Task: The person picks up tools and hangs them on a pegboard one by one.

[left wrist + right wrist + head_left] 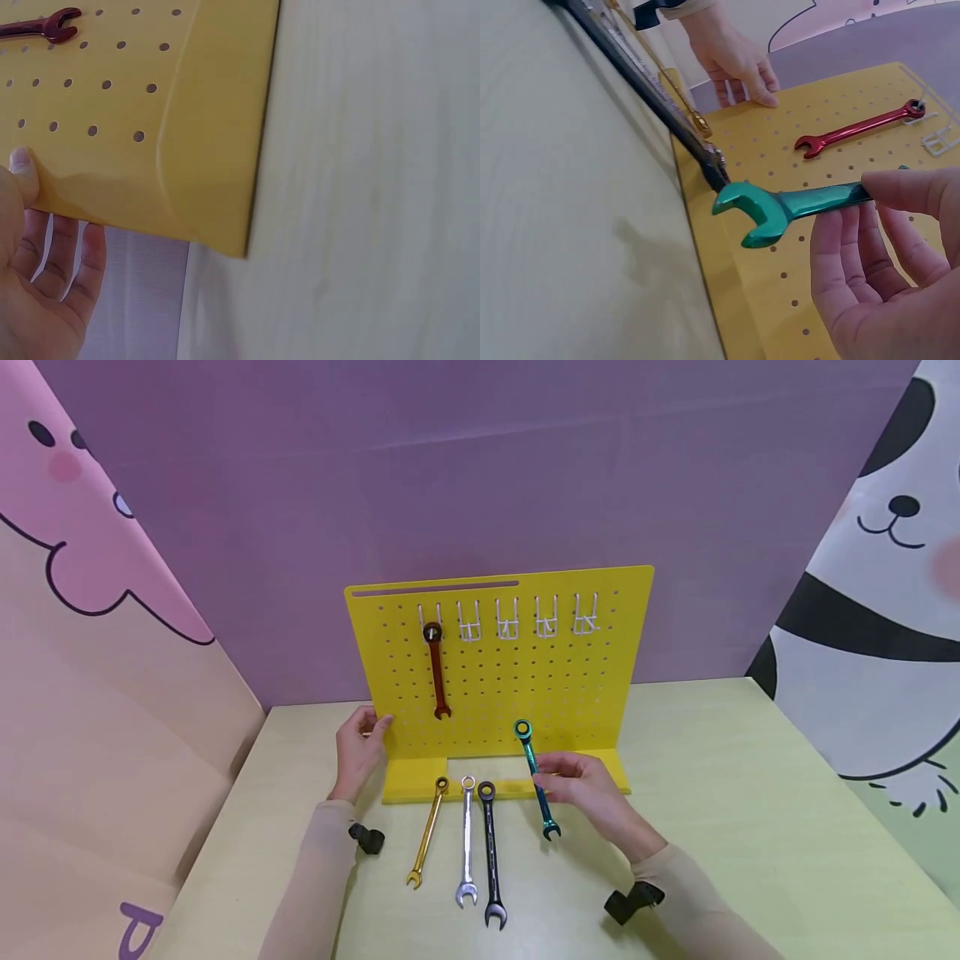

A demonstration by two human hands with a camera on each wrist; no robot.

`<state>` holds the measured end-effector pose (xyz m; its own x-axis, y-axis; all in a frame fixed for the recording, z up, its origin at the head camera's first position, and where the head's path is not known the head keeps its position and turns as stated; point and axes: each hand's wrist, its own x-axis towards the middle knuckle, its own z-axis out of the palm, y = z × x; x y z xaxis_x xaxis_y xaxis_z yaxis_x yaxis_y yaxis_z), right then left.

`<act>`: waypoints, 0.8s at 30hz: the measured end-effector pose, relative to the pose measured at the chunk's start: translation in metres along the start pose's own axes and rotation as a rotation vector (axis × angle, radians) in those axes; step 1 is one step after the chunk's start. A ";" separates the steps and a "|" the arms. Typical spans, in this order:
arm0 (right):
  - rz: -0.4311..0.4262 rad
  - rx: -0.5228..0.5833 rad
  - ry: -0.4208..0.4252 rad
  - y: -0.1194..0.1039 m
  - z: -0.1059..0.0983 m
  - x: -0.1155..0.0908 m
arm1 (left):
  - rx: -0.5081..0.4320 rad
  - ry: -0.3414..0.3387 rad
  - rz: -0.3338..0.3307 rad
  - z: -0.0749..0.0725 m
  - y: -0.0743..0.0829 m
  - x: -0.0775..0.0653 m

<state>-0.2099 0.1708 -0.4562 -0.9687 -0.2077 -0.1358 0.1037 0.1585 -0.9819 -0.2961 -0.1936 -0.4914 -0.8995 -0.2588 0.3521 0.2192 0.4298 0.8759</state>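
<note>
My right hand (581,783) pinches a teal-green combination wrench (821,201) mid-shaft, its ring end (522,729) up and its open end lowest, in front of the yellow pegboard (525,693). With the thumb in front and the fingers behind, my left hand (360,752) grips the board's left edge. A red wrench (437,672) hangs by its ring from the leftmost hook. On the table before the board lie a gold wrench (427,835), a silver wrench (467,843) and a black wrench (491,852), ring ends toward the board.
Several white wire hooks (507,620) line the board's upper part, right of the red wrench. The board's yellow base (416,781) stands on the pale wooden table (720,810). Behind it rises a purple backdrop (480,485), with cartoon-printed panels at both sides.
</note>
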 end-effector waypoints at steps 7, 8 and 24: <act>0.005 -0.001 0.027 -0.009 -0.001 0.002 | -0.005 0.002 0.016 0.000 0.000 -0.001; 0.006 -0.002 0.029 -0.009 -0.001 0.003 | -0.006 0.003 0.019 0.000 0.000 -0.001; -0.015 0.007 0.049 -0.022 0.003 0.007 | 0.008 0.004 0.015 0.000 0.000 -0.002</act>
<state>-0.2182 0.1630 -0.4358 -0.9800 -0.1628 -0.1149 0.0908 0.1488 -0.9847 -0.2946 -0.1928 -0.4921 -0.8945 -0.2557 0.3667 0.2300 0.4403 0.8679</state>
